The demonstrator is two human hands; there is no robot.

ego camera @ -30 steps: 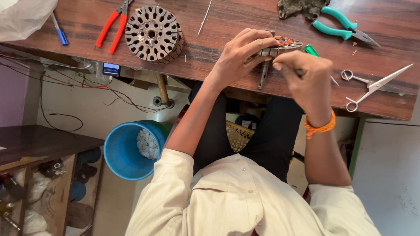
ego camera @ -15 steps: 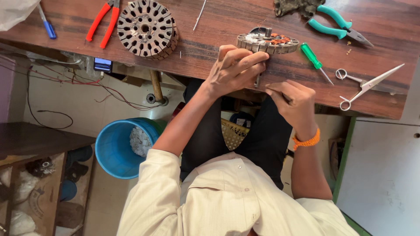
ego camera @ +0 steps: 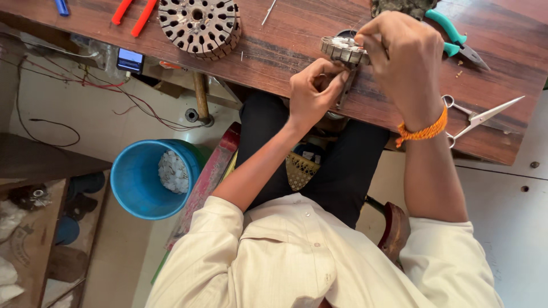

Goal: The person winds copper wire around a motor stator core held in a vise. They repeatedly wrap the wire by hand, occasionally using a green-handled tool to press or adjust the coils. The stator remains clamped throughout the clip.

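A small round metal stator [ego camera: 341, 49] with pale windings lies near the front edge of the brown wooden table [ego camera: 285, 51]. My right hand [ego camera: 399, 57], with an orange thread band at the wrist, grips the stator from above on its right side. My left hand [ego camera: 313, 91] is curled just below it, fingers pinched on a thin dark tool [ego camera: 346, 94] that runs from the stator's near rim down over the table edge. The stator's far side is hidden by my right hand.
A larger slotted stator core [ego camera: 197, 23] sits at the back left, next to red-handled pliers [ego camera: 134, 11] and a blue pen [ego camera: 61, 7]. Teal pliers [ego camera: 454, 40] and scissors [ego camera: 479, 117] lie at right. A blue bucket [ego camera: 142, 177] of white scraps stands on the floor.
My right hand has moved up from the table edge onto the small stator. My left hand has dropped back to the stator's near rim. The green screwdriver is now hidden.
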